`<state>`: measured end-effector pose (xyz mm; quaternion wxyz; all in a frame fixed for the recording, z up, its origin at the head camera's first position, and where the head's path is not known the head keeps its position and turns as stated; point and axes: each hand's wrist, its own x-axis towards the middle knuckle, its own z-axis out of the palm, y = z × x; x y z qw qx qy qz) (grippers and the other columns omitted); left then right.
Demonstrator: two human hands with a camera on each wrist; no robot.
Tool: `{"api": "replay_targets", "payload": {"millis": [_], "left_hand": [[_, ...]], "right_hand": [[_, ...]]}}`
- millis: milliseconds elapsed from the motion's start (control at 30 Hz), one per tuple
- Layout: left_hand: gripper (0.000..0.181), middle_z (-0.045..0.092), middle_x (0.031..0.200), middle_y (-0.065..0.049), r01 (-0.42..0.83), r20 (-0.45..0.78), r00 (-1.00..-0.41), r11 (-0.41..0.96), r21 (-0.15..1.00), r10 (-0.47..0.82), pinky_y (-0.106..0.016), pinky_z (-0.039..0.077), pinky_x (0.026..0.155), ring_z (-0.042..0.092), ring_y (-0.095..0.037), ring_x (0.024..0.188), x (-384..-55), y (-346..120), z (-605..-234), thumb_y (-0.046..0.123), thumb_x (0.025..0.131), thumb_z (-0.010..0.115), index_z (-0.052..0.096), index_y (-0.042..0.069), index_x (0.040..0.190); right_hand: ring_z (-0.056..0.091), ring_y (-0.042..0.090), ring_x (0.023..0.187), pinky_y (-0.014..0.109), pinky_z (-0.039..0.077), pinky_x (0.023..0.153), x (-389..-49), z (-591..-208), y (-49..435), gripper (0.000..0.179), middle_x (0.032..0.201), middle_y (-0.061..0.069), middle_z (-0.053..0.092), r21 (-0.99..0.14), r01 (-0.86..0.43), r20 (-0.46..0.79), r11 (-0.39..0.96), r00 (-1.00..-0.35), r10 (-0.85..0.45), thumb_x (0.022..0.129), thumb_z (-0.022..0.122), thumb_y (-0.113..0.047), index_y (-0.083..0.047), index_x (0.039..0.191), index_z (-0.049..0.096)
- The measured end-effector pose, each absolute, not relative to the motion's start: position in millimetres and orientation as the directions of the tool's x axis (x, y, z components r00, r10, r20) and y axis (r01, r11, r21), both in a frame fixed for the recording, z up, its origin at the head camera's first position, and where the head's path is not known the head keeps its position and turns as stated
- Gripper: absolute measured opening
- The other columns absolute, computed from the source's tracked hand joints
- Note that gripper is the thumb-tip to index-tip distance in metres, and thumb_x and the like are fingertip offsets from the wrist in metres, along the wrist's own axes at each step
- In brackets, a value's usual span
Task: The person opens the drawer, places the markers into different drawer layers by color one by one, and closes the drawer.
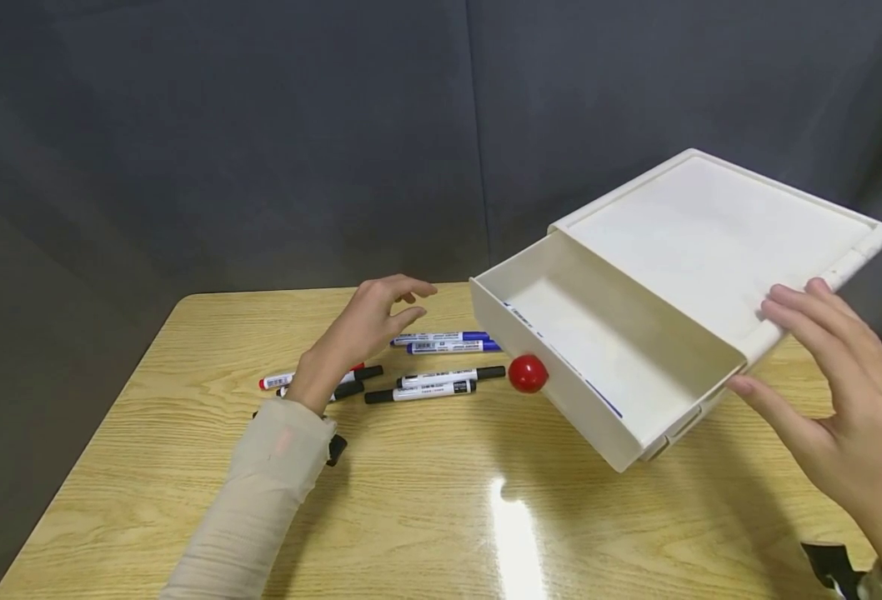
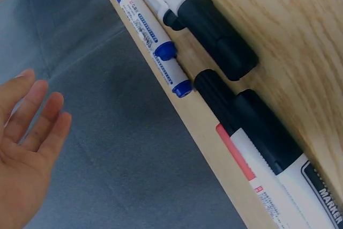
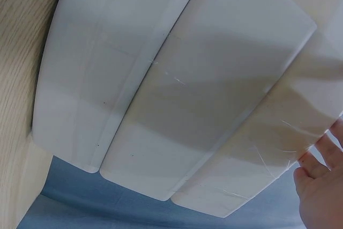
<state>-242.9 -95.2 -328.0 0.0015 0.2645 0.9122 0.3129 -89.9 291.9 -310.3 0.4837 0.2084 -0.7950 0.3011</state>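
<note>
Toward the right of the head view is a white box [image 1: 719, 242], with its open drawer [image 1: 572, 400] poking out to the lower left. The drawer's front runs long from upper left to lower right. A round red knob [image 1: 527, 373] (shiny like a cherry) sits on that front and points to the lower left. Just inside the front is a thin blue and white strip [image 1: 604, 399]; it may be pens, but the wall hides most of it.

The left arm, in a pale sleeve [image 1: 253, 483], comes up from the bottom, left of the middle. The left hand [image 1: 369, 321] is above the table [image 1: 411, 475], fingers bent a little and pointing right, thumb well apart from them, holding nothing. Near it, two blue pens [image 1: 448, 347] lie side to side in the picture. Below them lie two black-capped pens [image 1: 437, 379], the upper cap pointing right and the lower one left. A red-ended pen [image 1: 272, 382] lies left of the wrist.

The right hand [image 1: 854, 392] reaches up and left from the lower right. Its fingers are nearly straight, spread on the box's right edge, with the thumb lower, by the near corner.
</note>
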Motion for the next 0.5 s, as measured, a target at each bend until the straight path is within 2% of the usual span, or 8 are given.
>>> {"api": "replay_targets", "payload": {"millis": [500], "left_hand": [[0.034,0.064,0.134,-0.008,0.449,0.113,-0.873,0.690,0.568,0.475,-0.044,0.049,0.105,0.059,-0.026,0.117,-247.4,-94.1,-340.0,0.008,0.097,0.063,0.064,0.010,0.131]], "right_hand": [[0.051,0.030,0.136,0.034,0.035,0.120,-87.7,-310.5,293.9,0.076,0.127,0.022,0.066,-0.293,-0.607,0.884,0.739,-0.466,-0.032,0.088,0.063,-0.060,0.011,0.116,0.066]]}}
